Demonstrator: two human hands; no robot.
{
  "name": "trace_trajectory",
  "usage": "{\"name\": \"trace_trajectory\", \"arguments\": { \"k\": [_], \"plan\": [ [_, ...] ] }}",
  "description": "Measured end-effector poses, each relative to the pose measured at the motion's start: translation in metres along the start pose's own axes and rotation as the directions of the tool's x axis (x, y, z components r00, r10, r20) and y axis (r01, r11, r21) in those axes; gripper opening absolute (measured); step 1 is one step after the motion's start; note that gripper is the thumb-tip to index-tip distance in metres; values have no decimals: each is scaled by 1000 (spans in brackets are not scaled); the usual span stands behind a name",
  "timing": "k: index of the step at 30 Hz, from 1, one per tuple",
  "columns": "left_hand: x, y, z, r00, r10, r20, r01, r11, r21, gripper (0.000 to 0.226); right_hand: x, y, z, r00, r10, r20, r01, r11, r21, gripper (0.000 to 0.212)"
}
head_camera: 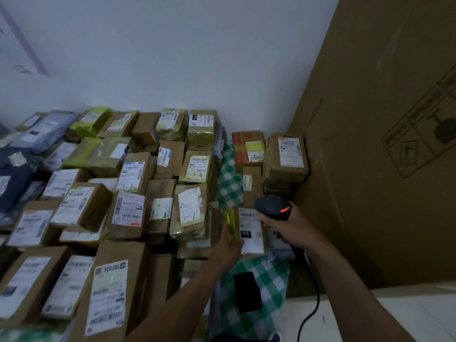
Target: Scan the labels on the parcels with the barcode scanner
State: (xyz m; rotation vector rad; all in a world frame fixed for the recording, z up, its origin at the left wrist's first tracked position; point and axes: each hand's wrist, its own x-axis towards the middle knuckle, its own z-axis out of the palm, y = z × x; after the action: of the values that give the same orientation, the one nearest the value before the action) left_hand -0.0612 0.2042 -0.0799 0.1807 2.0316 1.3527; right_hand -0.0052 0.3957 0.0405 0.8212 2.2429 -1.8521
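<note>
My left hand (228,249) grips a small parcel (249,233) wrapped in yellow tape, its white label with a barcode and a black "010" patch facing up. My right hand (288,229) holds a black barcode scanner (272,206) by the handle, right beside the parcel's upper right corner. An orange-red light glows on the scanner's head, which points down at the label. The scanner's black cable (312,299) runs down under my right forearm. Several labelled cardboard parcels (133,211) cover the surface to the left.
A huge cardboard box (385,144) stands as a wall on the right. A few parcels (285,156) are stacked against it at the back. A black phone (248,291) lies on the green checked cloth (271,280) below my hands. White wall behind.
</note>
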Motion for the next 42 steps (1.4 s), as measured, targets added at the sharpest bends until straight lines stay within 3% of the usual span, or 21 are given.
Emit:
{"name": "trace_trajectory", "arguments": {
  "k": [6, 9, 12, 15, 18, 21, 25, 32, 33, 35, 37, 39, 42],
  "plan": [
    [20, -1, 11, 991, -129, 17, 118, 946, 302, 66, 4, 12, -7, 999, 34, -19, -34, 999, 8, 27],
    [26, -8, 10, 997, -61, -48, 77, 863, 499, 75, 6, 17, -12, 998, 58, -37, -58, 998, 7, 28],
    [26, -8, 19, 988, 78, -130, 20, 782, 623, 86, 5, 23, -18, 996, 79, -49, -79, 997, 14, 44],
    [38, -3, 27, 984, 177, -29, -104, 692, 714, 82, 2, 31, -24, 993, 100, -70, -97, 995, 37, 44],
    [67, -7, 25, 985, 119, 125, -172, 590, 789, 93, 3, 40, -26, 990, 93, -103, -88, 995, 53, 41],
    [80, -17, 27, 982, 19, 189, -156, 650, 744, 103, 7, 47, -27, 987, 103, -120, -98, 994, 47, 45],
    [74, -18, 34, 996, 5, 88, -68, 679, 731, 103, 12, 55, -26, 984, 134, -118, -126, 989, 72, 49],
    [62, -14, 43, 999, 24, -31, 7, 660, 751, 98, 13, 60, -34, 979, 146, -143, -137, 988, 75, 19],
    [63, -13, 48, 998, 61, -33, -15, 656, 755, 96, 14, 63, -36, 976, 149, -157, -138, 987, 78, 16],
    [67, -6, 60, 983, 185, 1, -141, 748, 648, 87, 14, 65, -40, 975, 142, -173, -129, 988, 83, 12],
    [71, 7, 76, 972, 231, 52, -227, 851, 473, 72, 16, 68, -43, 975, 128, -184, -115, 990, 78, 24],
    [76, 18, 93, 996, 75, 50, -87, 945, 314, 53, 17, 72, -43, 971, 119, -207, -109, 992, 60, 38],
    [85, 14, 112, 969, -221, 107, 190, 952, 241, 39, 19, 82, -42, 959, 152, -240, -141, 988, 65, 54]
  ]
}}
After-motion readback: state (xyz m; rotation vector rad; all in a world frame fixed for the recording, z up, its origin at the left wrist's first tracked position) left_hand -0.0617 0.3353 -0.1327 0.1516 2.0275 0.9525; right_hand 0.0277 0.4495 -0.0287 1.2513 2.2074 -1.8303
